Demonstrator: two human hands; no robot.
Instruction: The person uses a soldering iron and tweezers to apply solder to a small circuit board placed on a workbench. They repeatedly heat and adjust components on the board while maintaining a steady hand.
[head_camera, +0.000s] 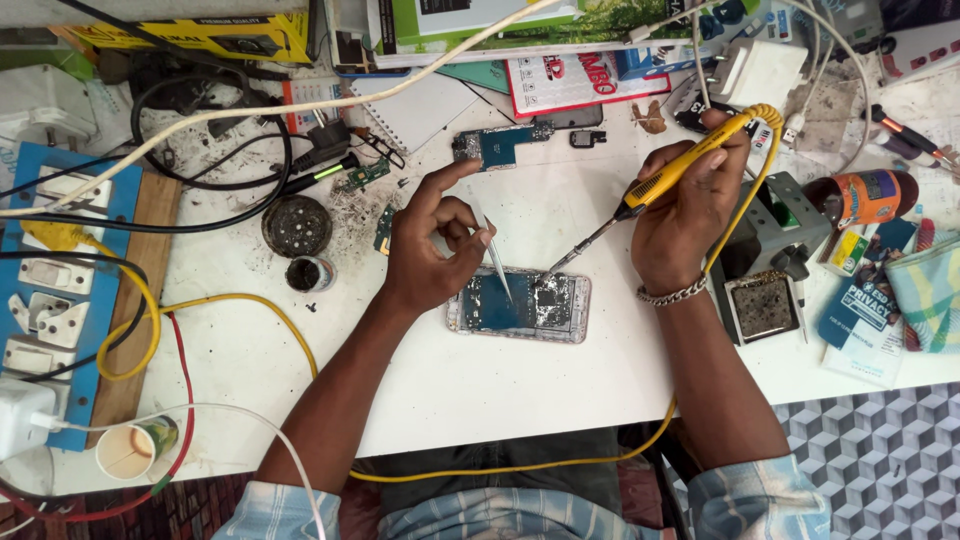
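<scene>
An opened phone (520, 307) lies on the white bench with its blue circuit board exposed. My left hand (430, 240) pinches thin metal tweezers (496, 265) whose tips reach down onto the board. My right hand (690, 205) grips a yellow soldering iron (672, 172), and its dark tip touches the board near the phone's middle. The iron's yellow cable loops behind my right wrist and runs down off the bench edge.
A second circuit board (500, 143) lies behind the phone. A round tin (297, 225) and a small pot (305, 273) sit left. A blue switch board (60, 280) is at far left, a paper cup (130, 448) near the front edge, and an iron stand with sponge (765, 300) right.
</scene>
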